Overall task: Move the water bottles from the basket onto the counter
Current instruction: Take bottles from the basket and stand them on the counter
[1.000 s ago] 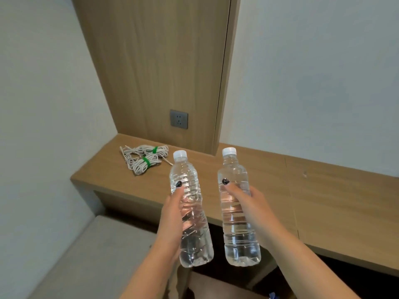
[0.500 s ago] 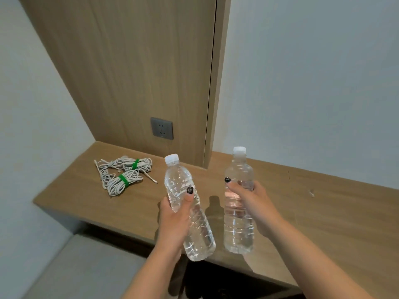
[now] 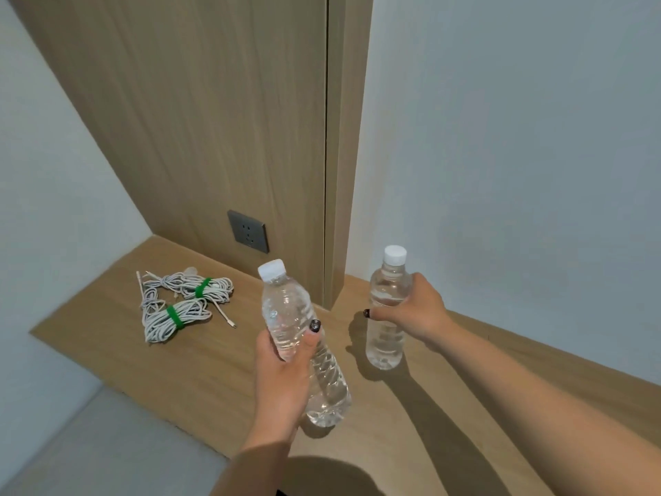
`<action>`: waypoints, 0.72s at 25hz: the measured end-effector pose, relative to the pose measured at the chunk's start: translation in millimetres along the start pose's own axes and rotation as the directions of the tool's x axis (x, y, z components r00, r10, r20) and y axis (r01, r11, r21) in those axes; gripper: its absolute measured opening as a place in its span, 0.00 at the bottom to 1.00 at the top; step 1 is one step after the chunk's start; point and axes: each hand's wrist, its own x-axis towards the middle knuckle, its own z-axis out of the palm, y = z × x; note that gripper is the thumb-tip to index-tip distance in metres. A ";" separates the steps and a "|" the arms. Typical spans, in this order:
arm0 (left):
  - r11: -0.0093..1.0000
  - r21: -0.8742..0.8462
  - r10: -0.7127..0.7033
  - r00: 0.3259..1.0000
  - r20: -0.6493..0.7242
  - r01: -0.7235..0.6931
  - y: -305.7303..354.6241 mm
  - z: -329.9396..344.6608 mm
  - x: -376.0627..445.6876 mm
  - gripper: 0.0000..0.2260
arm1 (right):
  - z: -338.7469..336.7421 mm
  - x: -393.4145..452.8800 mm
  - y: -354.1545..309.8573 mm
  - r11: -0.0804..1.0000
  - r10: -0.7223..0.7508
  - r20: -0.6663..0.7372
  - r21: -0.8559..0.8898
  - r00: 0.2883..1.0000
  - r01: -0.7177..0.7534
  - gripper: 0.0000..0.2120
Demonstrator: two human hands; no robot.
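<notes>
Here, a clear water bottle (image 3: 388,309) with a white cap is gripped by the right hand (image 3: 415,309), the fingers and thumb curled round its upper body; the bottle is held upright with its base at the bench (image 3: 214,381), though contact cannot be confirmed. To the left of that hand, a second water bottle (image 3: 300,341) is held round its middle by the left hand (image 3: 286,374), tilted with the cap leaning left, its base low over the bench. Further left of the left hand, two coiled white cables (image 3: 179,306) bound with green ties are laid on the bench. Beyond the hands, a grey wall socket (image 3: 248,236) is set in the wooden panel (image 3: 214,119).
</notes>
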 end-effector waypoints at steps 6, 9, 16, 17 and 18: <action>0.997 0.043 0.060 0.997 -0.043 -0.059 4.7 4.5 34.4 0.18 | 10.5 66.6 -10.2 0.996 -0.011 -0.081 -0.091 0.997 0.003 0.31; 0.997 0.021 0.079 0.995 -0.063 -0.078 4.3 2.8 52.3 0.19 | 22.0 94.5 -9.4 0.993 -0.013 -0.121 -0.121 0.993 -0.002 0.33; 0.990 0.089 0.115 0.992 -0.049 -0.110 9.3 3.8 87.5 0.20 | 53.1 142.5 -1.7 0.992 0.029 -0.187 -0.118 0.982 -0.052 0.26; 0.985 0.127 0.122 0.992 -0.031 -0.117 9.1 2.9 91.5 0.21 | 56.2 145.1 -1.7 0.992 0.022 -0.189 -0.115 0.982 -0.044 0.24; 0.980 0.164 0.121 0.992 -0.021 -0.116 8.2 1.5 95.2 0.21 | 59.7 148.1 -1.2 0.993 0.012 -0.189 -0.109 0.982 -0.033 0.21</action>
